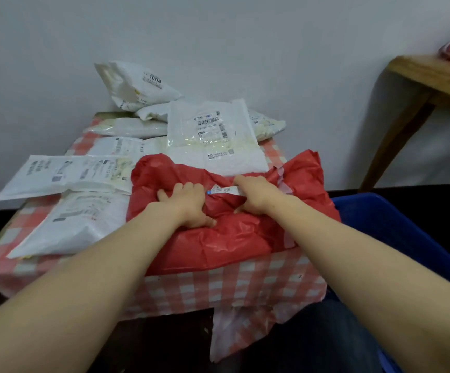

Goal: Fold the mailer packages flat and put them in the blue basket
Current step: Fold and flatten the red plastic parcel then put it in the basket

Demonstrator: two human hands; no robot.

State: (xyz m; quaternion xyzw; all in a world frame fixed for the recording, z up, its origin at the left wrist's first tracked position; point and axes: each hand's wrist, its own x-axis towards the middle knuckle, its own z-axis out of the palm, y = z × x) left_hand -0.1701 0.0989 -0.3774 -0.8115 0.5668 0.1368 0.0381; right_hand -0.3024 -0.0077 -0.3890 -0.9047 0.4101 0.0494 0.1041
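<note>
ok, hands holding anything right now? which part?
Both hands, left and right, press on the middle of the red mailer on the table. Fingers look mostly flat; a real grip cannot be told.

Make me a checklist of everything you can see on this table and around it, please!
Surface: table with red-checked cloth, mostly covered.
Job's things: red mailer crumpled at the near edge; white mailers piled behind and to the left; blue basket beside the table on the right, its inside hidden.
Clutter: nothing seen.
Hands: left hand and right hand both press down on the red mailer.
Cables: nothing seen.
Surroundings: white wall; wooden table at right, holding something blurred.
</note>
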